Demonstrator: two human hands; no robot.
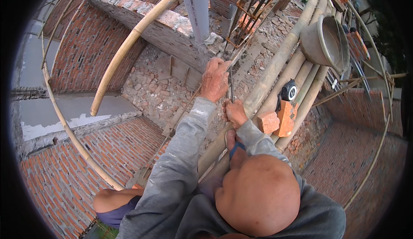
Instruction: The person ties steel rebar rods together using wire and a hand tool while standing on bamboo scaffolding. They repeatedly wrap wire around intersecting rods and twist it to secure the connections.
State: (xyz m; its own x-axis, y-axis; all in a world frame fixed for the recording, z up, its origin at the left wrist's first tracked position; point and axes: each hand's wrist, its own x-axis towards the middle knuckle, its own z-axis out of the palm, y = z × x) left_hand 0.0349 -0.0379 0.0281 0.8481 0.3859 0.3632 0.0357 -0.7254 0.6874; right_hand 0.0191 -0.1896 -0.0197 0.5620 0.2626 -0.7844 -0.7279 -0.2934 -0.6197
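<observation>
My left hand (215, 79) is closed around the near end of a long thin strip (238, 57) that slants up to the right, towards a cage of rusty rebar (248, 11). Just below it, my right hand (235, 111) is a fist on a thin dark metal rod (231, 86), which runs up towards the left hand. What the curled fingers cover is hidden. Under the right hand a sandalled foot (237, 145) rests on bamboo poles (271, 74). Beside the right forearm lie a broken brick piece (268, 122) and an orange brick (287, 118), with a tape measure (289, 90) just beyond.
A metal bucket (311, 40) sits on the poles at upper right. A grey plastic pipe (195, 10) stands at a brick wall's end (129, 5). Curved bamboo (129, 45) crosses on the left. Brick rubble (151, 87) lies well below, between brick walls (96, 152). My bent knee (258, 194) fills the foreground.
</observation>
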